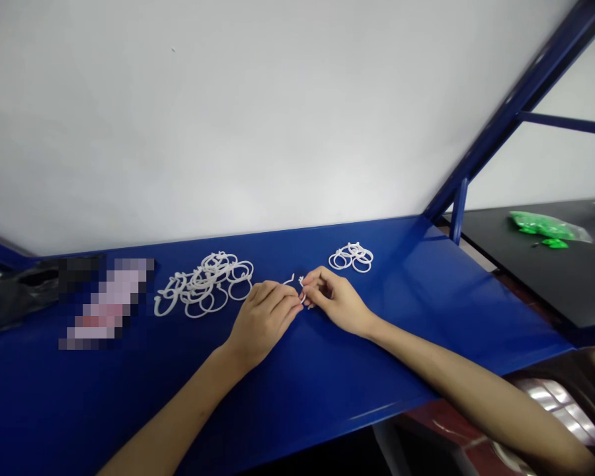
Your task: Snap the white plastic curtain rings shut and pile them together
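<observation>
Over the blue shelf, my left hand (265,318) and my right hand (340,303) meet with fingertips pinched. Between them they hold a white plastic ring (302,297) that looks like a shower curtain ring. Its end sticks up beyond my left fingers and stands apart from the part at my right fingers, so the loop appears unfastened. My fingers hide much of it. To the left of my left hand lies a tangled pile of similar white rings (205,281). Behind my right hand, toward the wall, sits a smaller group of several rings (352,256).
The blue metal shelf (297,410) runs along a white wall, with a blue upright frame on the right. A black plastic bag (14,297) and a pixelated pinkish item (112,301) lie at left. Bright green pieces in a clear bag (545,226) rest on a black surface.
</observation>
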A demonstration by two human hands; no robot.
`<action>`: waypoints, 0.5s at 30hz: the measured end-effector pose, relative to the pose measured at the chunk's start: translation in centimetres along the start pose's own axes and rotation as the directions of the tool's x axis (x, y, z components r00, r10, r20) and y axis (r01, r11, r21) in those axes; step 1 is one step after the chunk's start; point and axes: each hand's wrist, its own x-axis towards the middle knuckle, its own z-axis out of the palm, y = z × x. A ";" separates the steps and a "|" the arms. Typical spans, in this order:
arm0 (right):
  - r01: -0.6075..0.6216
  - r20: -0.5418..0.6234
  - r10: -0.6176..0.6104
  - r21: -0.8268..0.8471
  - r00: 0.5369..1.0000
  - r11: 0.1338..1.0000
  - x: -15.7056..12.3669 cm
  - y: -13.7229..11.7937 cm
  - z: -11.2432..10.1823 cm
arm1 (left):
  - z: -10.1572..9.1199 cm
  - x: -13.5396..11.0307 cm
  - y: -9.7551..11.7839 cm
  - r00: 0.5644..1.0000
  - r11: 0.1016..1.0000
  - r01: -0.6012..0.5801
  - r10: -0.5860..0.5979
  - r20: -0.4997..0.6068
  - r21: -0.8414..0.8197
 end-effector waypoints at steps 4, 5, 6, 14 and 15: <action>-0.029 -0.022 0.031 0.067 0.999 0.997 0.0 0.0 0.2 | 0.0 0.1 0.2 1.000 0.999 -0.024 0.024 -0.013 0.023; -0.037 -0.025 0.039 0.075 0.999 0.997 -0.1 -0.1 0.3 | 0.0 0.2 0.3 0.999 0.999 -0.034 0.034 -0.020 0.039; -0.044 -0.026 0.046 0.078 0.999 0.996 -0.1 -0.2 0.4 | -0.1 0.2 0.4 0.999 0.998 -0.044 0.046 -0.026 0.053; 0.035 -0.071 -0.040 -0.063 0.997 0.997 -0.1 -0.6 0.0 | 0.1 -0.2 -0.1 0.928 0.930 0.360 -0.365 -0.070 -0.072; 0.049 -0.070 -0.056 -0.091 0.996 0.995 -0.1 -0.6 -0.1 | 0.1 -0.3 -0.3 0.899 0.894 0.431 -0.437 -0.027 -0.125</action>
